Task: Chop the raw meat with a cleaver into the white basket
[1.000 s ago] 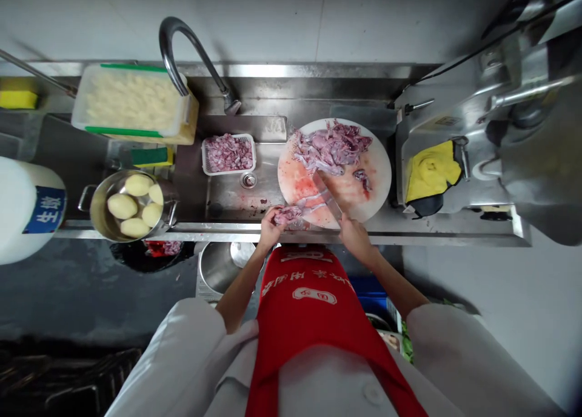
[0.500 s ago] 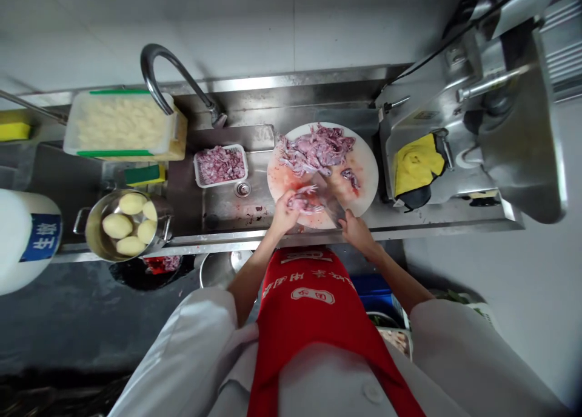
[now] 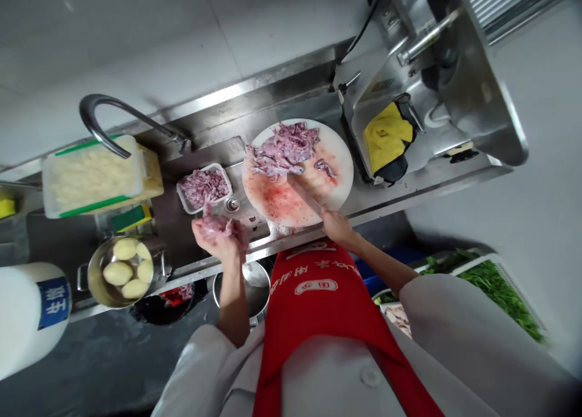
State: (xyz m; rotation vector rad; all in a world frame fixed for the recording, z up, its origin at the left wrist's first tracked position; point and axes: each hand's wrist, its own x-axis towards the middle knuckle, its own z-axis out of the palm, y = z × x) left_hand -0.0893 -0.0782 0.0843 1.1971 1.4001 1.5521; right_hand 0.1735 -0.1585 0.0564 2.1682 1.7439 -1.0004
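My left hand is closed around a pink skinned frog, with its legs poking out above the fingers, over the sink's front side. Just beyond it stands a small white basket filled with chopped meat. My right hand grips the handle of a cleaver, whose blade lies over the round white cutting board. A heap of skinned frogs covers the board's far part, and a small dark piece of meat lies apart on its right. Bloody smears mark the near left of the board.
A faucet arches over a lidded tub. A pot of peeled potatoes and a sponge stand left. On the right are a metal machine and a yellow cloth. A black bin sits below.
My left hand has carried the frog from the board leftward to near the basket. My right hand still holds the cleaver over the board. The camera view has turned and shifted.
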